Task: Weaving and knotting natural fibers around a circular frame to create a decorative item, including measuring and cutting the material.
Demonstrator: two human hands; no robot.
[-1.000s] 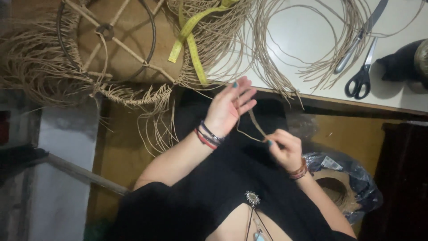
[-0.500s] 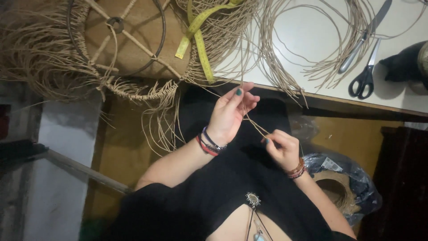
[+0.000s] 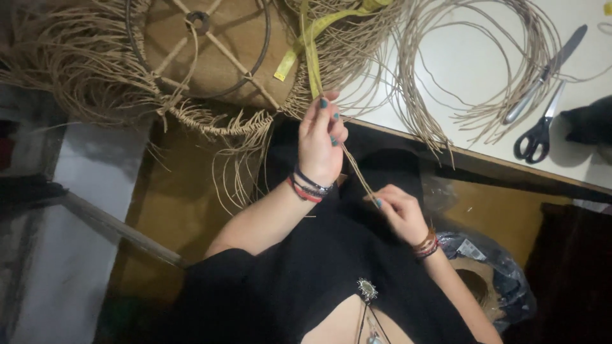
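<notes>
While my left hand (image 3: 322,143) pinches the tan cords (image 3: 357,171) high near the white table (image 3: 472,60) edge, my right hand (image 3: 398,210) closes its fingers (image 3: 377,202) on their lower end, stretching them taut between both hands over my lap, below the fringed woven piece (image 3: 210,70) and yellow tape measure (image 3: 312,44).

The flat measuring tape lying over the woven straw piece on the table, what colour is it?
Yellow. The flat measuring tape shows best in the head view, draped over the woven straw piece.
</notes>
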